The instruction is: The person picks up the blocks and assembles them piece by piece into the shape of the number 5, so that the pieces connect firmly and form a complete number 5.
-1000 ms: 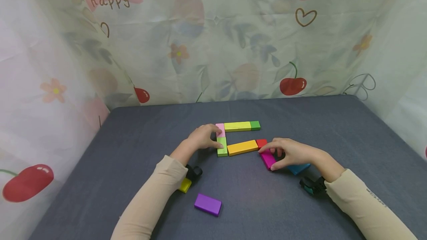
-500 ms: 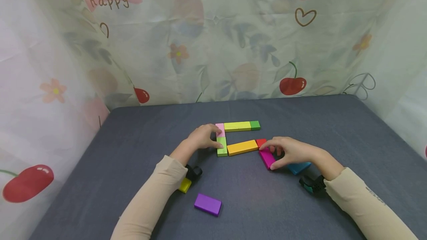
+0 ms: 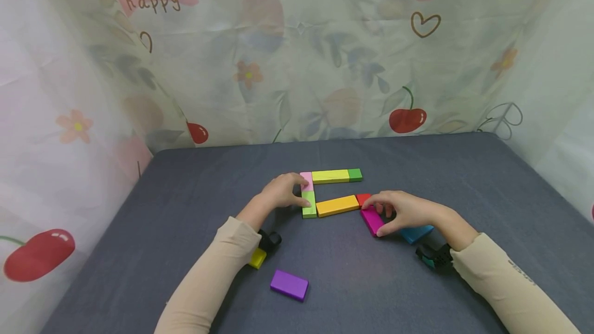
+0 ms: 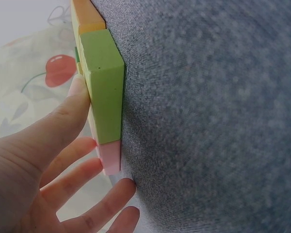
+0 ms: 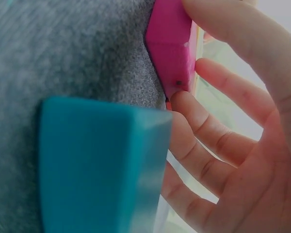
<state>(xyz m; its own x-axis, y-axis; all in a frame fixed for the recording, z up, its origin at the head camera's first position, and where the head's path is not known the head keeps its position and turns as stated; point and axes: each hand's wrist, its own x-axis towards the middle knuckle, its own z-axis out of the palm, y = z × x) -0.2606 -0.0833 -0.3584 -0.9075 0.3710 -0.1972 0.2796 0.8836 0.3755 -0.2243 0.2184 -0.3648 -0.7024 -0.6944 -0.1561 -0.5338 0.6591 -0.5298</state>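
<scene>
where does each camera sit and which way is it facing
Head: worn on the head, facing forward and down at the dark table, patterned curtain beyond; both sleeves, the left hand and the right hand show.
Left wrist: worn there, facing the light green block and pink block; its own fingers show.
Right wrist: worn there, facing the magenta block and blue block; its own fingers show.
Shared: head and left wrist both show the light green and pink blocks; head and right wrist, the magenta and blue ones.

Dk grey tbl w/ pale cherry-print cloth hung behind.
</scene>
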